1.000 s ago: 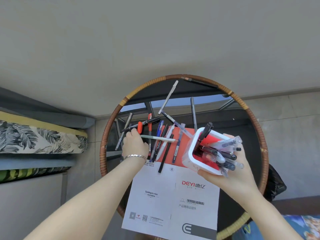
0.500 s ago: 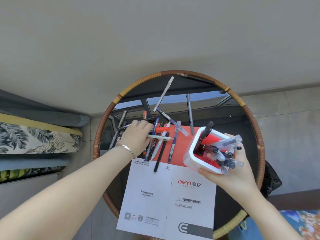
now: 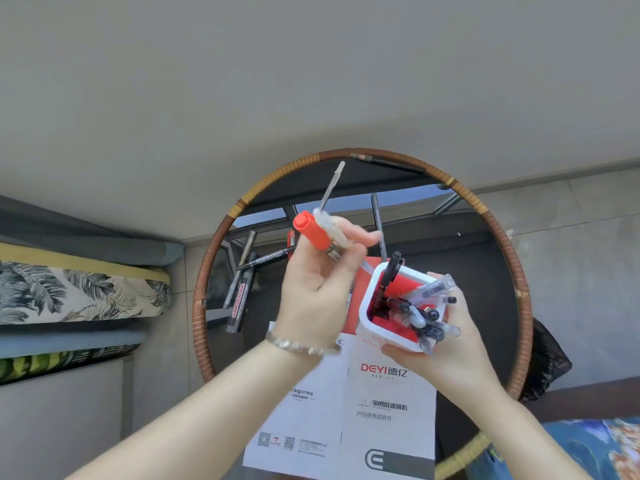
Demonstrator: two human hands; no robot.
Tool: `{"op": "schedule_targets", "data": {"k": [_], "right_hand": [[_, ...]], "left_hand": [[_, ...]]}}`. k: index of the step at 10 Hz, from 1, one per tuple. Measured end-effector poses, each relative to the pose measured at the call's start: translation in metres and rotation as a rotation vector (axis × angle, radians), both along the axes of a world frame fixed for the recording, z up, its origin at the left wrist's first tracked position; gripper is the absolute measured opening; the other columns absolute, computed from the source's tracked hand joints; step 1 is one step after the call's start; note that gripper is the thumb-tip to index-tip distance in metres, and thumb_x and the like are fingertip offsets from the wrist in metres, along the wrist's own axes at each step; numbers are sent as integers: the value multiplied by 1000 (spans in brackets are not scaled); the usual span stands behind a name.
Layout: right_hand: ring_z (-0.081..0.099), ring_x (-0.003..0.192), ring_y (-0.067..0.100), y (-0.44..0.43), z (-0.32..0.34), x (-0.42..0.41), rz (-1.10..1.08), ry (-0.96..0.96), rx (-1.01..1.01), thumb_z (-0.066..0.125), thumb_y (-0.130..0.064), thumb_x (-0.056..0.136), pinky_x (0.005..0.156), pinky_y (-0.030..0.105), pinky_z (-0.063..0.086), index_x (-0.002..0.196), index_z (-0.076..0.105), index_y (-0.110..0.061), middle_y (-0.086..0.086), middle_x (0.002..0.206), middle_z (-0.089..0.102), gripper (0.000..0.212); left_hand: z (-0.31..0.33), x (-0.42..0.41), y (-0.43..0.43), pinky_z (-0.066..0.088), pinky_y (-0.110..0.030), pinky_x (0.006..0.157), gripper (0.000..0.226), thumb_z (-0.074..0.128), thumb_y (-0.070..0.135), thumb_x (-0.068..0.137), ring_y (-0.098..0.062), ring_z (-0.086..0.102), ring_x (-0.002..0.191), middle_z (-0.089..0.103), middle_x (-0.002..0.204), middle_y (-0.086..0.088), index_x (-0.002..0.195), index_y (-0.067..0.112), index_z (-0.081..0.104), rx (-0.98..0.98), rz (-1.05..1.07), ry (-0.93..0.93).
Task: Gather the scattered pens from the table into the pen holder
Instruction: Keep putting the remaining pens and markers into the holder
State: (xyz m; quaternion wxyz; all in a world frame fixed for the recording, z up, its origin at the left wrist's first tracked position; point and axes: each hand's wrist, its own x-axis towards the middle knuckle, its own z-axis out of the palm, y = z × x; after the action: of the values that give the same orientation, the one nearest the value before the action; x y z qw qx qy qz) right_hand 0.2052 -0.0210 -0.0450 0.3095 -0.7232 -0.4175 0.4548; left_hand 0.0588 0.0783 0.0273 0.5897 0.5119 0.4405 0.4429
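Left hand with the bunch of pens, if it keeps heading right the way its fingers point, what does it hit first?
Probably the pen holder in the right hand, likely its white rim; depth is unclear.

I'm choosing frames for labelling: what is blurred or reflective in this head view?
Head view: left hand and its red-capped marker are motion-smeared; the glass table mirrors window frames and sky; right hand and pen holder stay fairly sharp.

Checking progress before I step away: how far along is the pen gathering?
Partly done. Several pens already stand in the pen holder, held by the right hand. The left hand grips a bunch with a red-capped marker. Left: whiteboard markers and others on the table.
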Motion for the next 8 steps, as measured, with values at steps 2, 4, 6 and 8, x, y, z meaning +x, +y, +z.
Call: {"op": "schedule_targets", "data": {"k": [2,4,6,8], "right_hand": [[69,89,8,6,4,-13,-11,34,-47,81,-33,51,75,36,59,112,52,-43,-13,103,65,69],[68,82,10,5,13,-18,4,-5,-35,79,-25,51,67,31,59,107,50,-39,-13,90,66,64],[65,98,1,1,30,-39,79,57,-37,78,-49,44,84,27,57,125,50,-38,-17,106,64,86],[64,98,3,6,39,-51,116,10,6,86,-38,50,85,25,54,119,45,-47,-25,106,61,80]], "left_hand": [[-20,7,-31,47,-7,78,39,52,-18,78,10,62,91,66,87,12,70,20,55,-108,-208,181],[-21,-7,-22,50,-24,93,44,62,4,80,-11,63,104,62,110,2,118,22,47,423,-165,233],[-16,-14,-28,54,-27,85,38,49,35,89,-16,67,91,61,112,-6,125,31,36,452,-52,244],[-26,-36,-20,28,-36,110,36,36,27,97,-4,14,141,32,142,-1,133,29,32,794,-58,715]]}}
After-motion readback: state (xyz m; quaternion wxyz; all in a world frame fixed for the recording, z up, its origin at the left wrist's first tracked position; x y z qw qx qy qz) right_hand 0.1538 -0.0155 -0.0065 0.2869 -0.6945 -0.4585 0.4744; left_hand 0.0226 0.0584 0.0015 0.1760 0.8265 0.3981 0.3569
